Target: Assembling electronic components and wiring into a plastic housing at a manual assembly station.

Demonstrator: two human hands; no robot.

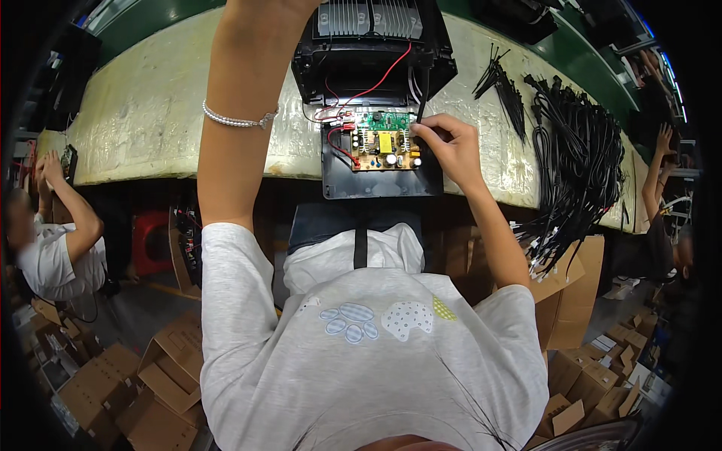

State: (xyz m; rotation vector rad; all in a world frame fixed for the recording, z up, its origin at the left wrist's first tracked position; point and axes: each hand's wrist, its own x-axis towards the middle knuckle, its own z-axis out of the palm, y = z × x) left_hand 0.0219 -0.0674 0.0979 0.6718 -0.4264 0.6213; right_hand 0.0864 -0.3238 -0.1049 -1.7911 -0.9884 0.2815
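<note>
A circuit board (386, 143) with a green section and a yellow component is attached to a black panel (383, 186) at the near edge of the bench. Behind it stands an open black housing (316, 79) with a metal heat sink (342, 19). Red wires (380, 81) run from the housing to the board's left side. My right hand (456, 147) is closed at the board's right edge, thumb and forefinger pinching the lower end of a black cable (423, 98). My left forearm (242, 113), wearing a beaded bracelet, reaches over the housing's left side; its hand lies beyond the upper edge.
A bundle of black cables (575, 143) hangs over the bench's right edge, beside thin black strips (505, 90). Cardboard boxes (169, 361) stand on the floor on both sides. A person (64, 240) works at the left, another (654, 218) at the far right.
</note>
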